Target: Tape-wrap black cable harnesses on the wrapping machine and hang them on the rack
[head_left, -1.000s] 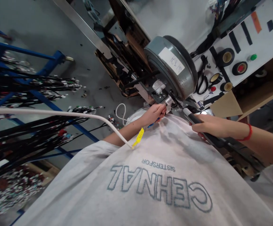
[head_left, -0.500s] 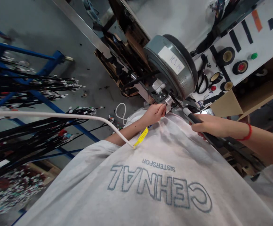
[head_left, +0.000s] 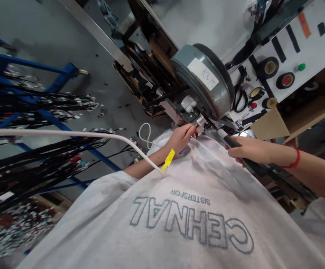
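Observation:
My left hand [head_left: 182,135] is closed in a pinch beside a silver metal fitting [head_left: 201,120]. What its fingertips hold is too small to make out. A bit of blue shows just below that hand. My right hand [head_left: 248,149] wraps round a black handle [head_left: 230,141] with a pale grey tip, which points toward the fitting. Above both hands sits a large round grey metal drum [head_left: 207,80] bearing a white handwritten label [head_left: 204,73]. A white cable [head_left: 95,133] with a yellow tag [head_left: 168,158] crosses from the left to the front of my shirt.
Bundles of black wires [head_left: 47,157] hang on a blue rack [head_left: 56,80] at left. At the right, a white board [head_left: 305,69] carries tape rolls [head_left: 269,67], scissors [head_left: 240,93] and tape strips. An open cardboard box [head_left: 305,116] stands beneath it.
My left hand has shifted slightly left and down, away from the metal fitting. The yellow tag has moved a little left and up. My right hand keeps its grip on the black handle.

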`<state>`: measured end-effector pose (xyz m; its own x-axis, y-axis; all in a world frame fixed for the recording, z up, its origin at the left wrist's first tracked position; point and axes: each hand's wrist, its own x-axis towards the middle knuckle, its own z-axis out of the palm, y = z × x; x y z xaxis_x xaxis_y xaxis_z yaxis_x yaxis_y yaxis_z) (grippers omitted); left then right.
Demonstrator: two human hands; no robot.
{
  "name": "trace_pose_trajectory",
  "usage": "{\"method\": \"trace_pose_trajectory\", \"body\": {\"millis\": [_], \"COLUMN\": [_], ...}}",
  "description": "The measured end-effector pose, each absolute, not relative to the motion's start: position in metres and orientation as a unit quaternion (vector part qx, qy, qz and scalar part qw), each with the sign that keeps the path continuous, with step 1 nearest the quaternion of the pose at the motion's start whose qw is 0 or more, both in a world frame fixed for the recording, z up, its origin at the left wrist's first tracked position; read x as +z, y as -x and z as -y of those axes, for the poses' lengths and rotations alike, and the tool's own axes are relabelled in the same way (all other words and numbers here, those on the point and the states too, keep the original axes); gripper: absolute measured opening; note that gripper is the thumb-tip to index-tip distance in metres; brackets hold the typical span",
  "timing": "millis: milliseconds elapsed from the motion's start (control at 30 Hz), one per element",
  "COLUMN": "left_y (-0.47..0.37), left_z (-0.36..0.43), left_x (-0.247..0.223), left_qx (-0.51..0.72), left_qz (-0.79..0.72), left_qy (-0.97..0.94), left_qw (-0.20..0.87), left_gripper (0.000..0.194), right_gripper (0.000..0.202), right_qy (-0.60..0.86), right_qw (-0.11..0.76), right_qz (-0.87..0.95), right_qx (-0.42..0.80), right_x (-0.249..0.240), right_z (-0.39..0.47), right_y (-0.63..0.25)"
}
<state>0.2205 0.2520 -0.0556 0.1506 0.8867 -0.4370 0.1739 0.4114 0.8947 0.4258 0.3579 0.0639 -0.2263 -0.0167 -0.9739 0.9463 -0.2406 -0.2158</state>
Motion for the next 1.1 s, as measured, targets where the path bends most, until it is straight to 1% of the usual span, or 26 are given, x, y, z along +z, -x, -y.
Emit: {"method": "trace_pose_trajectory", "body": {"millis": [67, 233, 367, 467, 600, 867, 1100], "left_y": [-0.221, -0.228, -0.231, -0.232, -0.233, -0.233, -0.228], "left_z": [-0.25, -0.251, -0.253, -0.253, -0.254, -0.259, -0.261], "left_x": [-0.054, -0.06, -0.065, -0.068, -0.069, -0.06, -0.055], "left_qx": [0.306, 0.32, 0.343, 0.358, 0.354, 0.325, 0.328], "left_qz": [-0.581, -0.561, -0.545, -0.53, -0.504, -0.491, -0.433], "left_qy": [-0.439, -0.358, -0.336, -0.299, -0.233, -0.139, -0.046], "left_qw": [0.614, 0.674, 0.687, 0.709, 0.753, 0.796, 0.838], "left_gripper": [0.038, 0.049, 0.058, 0.06, 0.057, 0.052, 0.048], "right_gripper": [0.016, 0.016, 0.016, 0.016, 0.017, 0.014, 0.014], "right_qy": [-0.487, -0.495, -0.493, -0.489, -0.494, -0.484, -0.483], "right_qw": [0.379, 0.372, 0.375, 0.382, 0.385, 0.381, 0.375], "right_qz": [-0.473, -0.46, -0.459, -0.463, -0.457, -0.469, -0.459], "right_qx": [-0.629, -0.636, -0.637, -0.633, -0.631, -0.634, -0.644], "right_x": [0.063, 0.06, 0.06, 0.061, 0.062, 0.062, 0.062], "right_z": [-0.358, -0.357, -0.357, -0.358, -0.359, -0.358, -0.359], "right_y": [-0.427, -0.429, -0.43, -0.429, -0.428, -0.429, -0.429]}}
